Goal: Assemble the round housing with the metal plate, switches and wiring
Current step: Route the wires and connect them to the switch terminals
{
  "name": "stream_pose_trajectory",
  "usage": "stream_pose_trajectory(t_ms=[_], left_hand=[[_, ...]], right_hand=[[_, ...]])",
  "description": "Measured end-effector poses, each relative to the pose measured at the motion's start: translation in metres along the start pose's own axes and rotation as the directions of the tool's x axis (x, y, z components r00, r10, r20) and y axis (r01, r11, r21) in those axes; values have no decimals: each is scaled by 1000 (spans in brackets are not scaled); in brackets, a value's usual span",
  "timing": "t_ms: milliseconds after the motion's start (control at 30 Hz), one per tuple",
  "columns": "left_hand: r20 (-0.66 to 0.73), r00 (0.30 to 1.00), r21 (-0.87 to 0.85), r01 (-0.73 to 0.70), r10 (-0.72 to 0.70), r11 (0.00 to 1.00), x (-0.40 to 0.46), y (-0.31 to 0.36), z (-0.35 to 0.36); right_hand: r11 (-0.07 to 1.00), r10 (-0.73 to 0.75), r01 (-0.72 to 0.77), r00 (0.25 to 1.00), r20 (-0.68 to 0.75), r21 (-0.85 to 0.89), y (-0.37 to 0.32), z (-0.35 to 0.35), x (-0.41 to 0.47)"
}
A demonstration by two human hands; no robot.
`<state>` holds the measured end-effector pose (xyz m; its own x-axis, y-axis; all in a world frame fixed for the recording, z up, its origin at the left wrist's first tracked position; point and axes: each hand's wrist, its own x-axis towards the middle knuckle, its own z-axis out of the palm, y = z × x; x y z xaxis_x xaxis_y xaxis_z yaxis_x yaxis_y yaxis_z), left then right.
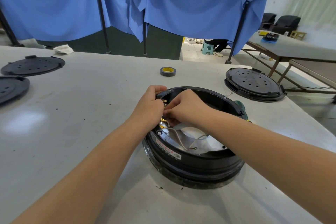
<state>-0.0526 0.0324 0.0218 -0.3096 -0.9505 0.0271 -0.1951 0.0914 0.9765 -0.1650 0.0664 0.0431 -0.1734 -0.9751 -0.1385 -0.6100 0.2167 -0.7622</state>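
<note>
tape roll (167, 71), blue curtains (190, 5), plastic stool (207, 47)

Both hands (154, 103) meet at housing (196, 162) left rim, wires (179, 139) just below em inside, tape roll (167, 71) beyond, lids (32, 65) far left, another lid (252, 82) far right.

Workshop: worktables (91, 96), blue curtains (190, 5).

Right hand (183, 107) and left hand (151, 103) meet over the left inner wall of the round housing (196, 160) — their fingertips and whatever they pinch are hidden. The right forearm covers part of the metal plate (200, 143). A green object (241, 107) behind the rim — mostly concealed, unidentifiable. Label text is illegible.
</note>
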Motion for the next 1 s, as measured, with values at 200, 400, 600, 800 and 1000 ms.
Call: stream_pose_trajectory(t_ms=[200, 400, 600, 800, 1000], left_hand=[[-15, 1000, -4, -17, 17, 1000, 0, -1, -1], [-30, 999, -15, -38, 37, 999, 0, -3, -2], [-29, 999, -11, -46, 46, 999, 2, -3, -3], [-25, 998, -2, -52, 52, 999, 2, -4, -4], [-37, 998, 4, -60, 60, 998, 1, -5, -3]], right_hand=[[997, 0, -2, 999, 39, 74, 3, -2, -2], [999, -29, 28, 998, 49, 26, 6, -5, -1], [997, -73, 73, 997, -19, -6, 8, -8, 0], [966, -181, 166, 982, -59, -199, 7, -7, 1], [962, -195, 188, 981, -15, -199, 5, -7, 0]])
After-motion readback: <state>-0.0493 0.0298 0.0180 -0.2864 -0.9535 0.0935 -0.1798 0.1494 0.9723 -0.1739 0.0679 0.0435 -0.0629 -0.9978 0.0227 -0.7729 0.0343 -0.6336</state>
